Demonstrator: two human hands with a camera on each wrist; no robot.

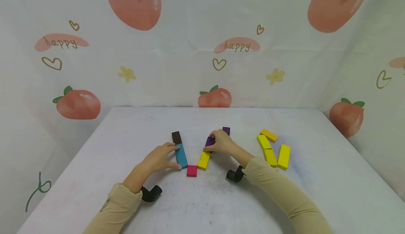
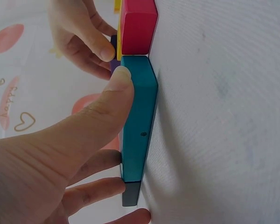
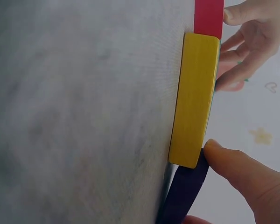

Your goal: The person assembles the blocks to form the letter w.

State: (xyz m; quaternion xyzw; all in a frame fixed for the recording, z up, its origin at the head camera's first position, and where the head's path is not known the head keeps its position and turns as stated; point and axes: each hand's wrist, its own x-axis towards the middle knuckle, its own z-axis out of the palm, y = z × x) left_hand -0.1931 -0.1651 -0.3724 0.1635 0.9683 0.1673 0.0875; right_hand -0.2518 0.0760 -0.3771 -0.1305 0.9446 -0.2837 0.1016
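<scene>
Left hand pinching the teal block, right hand gripping the purple block, both mid-worktop. Best slid flat, ends kept butted against the neighbouring yellow block.

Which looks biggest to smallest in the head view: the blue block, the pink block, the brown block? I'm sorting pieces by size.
1. blue block, the longest, held by the left hand.
2. brown block and pink block: look much alike; the pink one lies nearer the camera, so their order is unsure.

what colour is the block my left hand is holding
Teal blue block, clearest in the left wrist view.
</scene>
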